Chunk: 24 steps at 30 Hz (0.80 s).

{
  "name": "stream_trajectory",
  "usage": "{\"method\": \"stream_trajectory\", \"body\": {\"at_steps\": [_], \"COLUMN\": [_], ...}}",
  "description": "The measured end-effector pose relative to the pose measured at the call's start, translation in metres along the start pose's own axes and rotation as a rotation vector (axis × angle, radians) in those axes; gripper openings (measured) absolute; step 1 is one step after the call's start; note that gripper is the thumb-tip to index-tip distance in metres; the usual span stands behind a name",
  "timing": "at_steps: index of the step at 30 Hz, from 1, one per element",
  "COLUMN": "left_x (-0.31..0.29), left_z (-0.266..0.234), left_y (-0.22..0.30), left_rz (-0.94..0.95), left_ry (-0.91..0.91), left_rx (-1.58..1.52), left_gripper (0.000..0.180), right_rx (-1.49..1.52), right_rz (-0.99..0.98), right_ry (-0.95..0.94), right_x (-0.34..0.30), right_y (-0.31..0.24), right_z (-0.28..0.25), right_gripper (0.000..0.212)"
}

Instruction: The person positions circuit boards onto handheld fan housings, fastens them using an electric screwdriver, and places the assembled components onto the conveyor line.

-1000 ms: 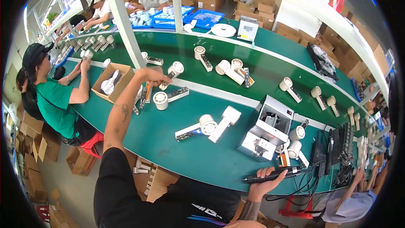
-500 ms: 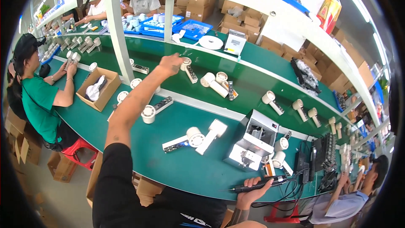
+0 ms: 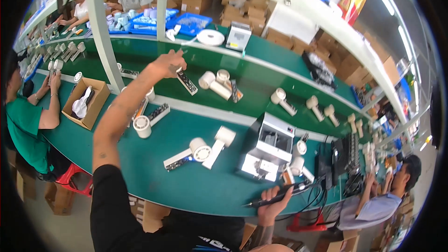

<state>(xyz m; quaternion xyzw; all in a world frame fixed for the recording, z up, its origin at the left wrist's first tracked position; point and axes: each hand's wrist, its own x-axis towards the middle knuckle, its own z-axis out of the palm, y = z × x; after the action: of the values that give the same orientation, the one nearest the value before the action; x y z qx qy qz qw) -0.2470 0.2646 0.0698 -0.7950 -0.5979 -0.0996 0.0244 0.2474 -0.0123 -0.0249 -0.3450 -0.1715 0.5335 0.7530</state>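
My left hand (image 3: 169, 63) reaches far out over the back strip of the bench. Its fingers are closed around the round head of a white handheld fan (image 3: 187, 83); that head is hidden by the hand, while the handle with its exposed circuit board points toward me. In my right hand (image 3: 274, 204), at the front edge, is a black electric screwdriver (image 3: 275, 197), its bit pointing left. Between my arms lie two white fans, one with an open handle (image 3: 190, 154) and one with a plain handle (image 3: 220, 145). Another open fan (image 3: 143, 125) stands near my left forearm.
A grey metal machine (image 3: 268, 147) stands right of the middle, with fans and black cables beside it. More fans (image 3: 219, 85) lie along the green back strip. A cardboard box (image 3: 86, 103) sits left, by a co-worker in green. An upright post (image 3: 100, 32) rises near my left arm.
My left hand has moved from beside the fan onto its head and closed on it; the fan has shifted slightly toward me. My right hand still holds the screwdriver. The view has swung right.
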Motion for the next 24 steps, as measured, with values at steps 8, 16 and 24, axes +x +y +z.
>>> {"method": "stream_trajectory", "body": {"at_steps": [8,16,24], "left_x": [-0.145,-0.157,-0.173], "left_z": [-0.061,0.001,0.031], "left_y": [0.17,0.308,0.319], "left_rz": [0.497,0.587,0.53], "left_ry": [0.029,-0.23,-0.011], "left_rx": [-0.303,-0.185,-0.264], "left_gripper": [0.054,0.014,0.021], "right_rx": [-0.714,-1.322,-1.357], "right_rz": [-0.022,0.009,0.08], "right_ry": [-0.4,-0.448,-0.377], "right_x": [-0.038,-0.032,-0.018], "right_y": [-0.074,-0.054,-0.043], "right_z": [0.052,0.039,0.013], "right_gripper": [0.046,0.053,0.047]}}
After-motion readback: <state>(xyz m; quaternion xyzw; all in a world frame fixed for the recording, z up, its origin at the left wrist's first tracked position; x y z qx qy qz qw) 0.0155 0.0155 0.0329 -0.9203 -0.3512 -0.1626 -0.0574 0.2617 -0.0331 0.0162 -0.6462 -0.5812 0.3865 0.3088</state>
